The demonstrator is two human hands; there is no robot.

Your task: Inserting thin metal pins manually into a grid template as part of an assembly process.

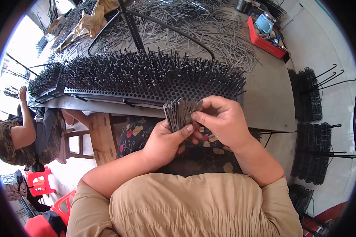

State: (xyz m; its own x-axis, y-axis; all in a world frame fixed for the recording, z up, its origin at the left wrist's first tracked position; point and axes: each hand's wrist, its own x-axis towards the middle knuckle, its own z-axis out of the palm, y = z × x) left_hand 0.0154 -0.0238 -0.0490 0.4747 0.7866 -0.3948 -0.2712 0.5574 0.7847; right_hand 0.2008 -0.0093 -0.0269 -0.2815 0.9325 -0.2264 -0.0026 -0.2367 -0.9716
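Note:
My left hand [164, 143] is wrapped round a bundle of thin dark grey metal strips [177, 114], which stand roughly upright with their rounded ends on top. On the bundle's right side, my right hand [224, 118] pinches thumb and forefinger together at the upper end of a strip. Its other fingers curl below, partly hidden. Just beyond both hands stands a long perforated black rack [174, 93], densely filled with dark hooked metal rods [146, 73]. Both hands are above my lap, over dark flowered cloth [132, 132], just in front of the table edge.
Loose metal strips [225, 37] are heaped across the table [271, 93] behind the rack. A red tray [265, 44] holds a light blue mug [264, 23]. Black hooked parts [312, 148] hang at the right wall. At left, another person's arm [24, 122] shows near a wooden stool [101, 136] and red stools [39, 181].

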